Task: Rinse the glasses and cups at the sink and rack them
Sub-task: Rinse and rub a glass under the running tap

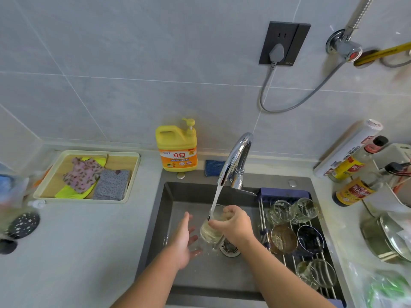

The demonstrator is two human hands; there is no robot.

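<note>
Head view. Gripped a clear glass (210,231) in the right grip (236,225), fingers and thumb curled round its upper wall, over the sink (159,218) and just above the drain. Held it mouth up toward the tap (236,161), long axis close to upright and leaning a little, base lower and to the left. Caught the water stream (216,196) at the rim. Spread the left grip (184,238) open, fingers straight, palm turned toward the base of the glass, just beside it; could not tell whether touching.

Lay on the rod rack (287,264) across the sink's right side: two clear glasses (281,211) on their sides at the far end, an amber bowl (283,240) and a dark bowl (310,240) in the middle, one more clear glass (320,274) on its side nearest.

Read 立白 in red on the yellow detergent bottle (178,150), upright on the counter (89,241) behind the sink's left corner. Could not read the sauce bottles (353,192) at right: labels too blurred.
</note>
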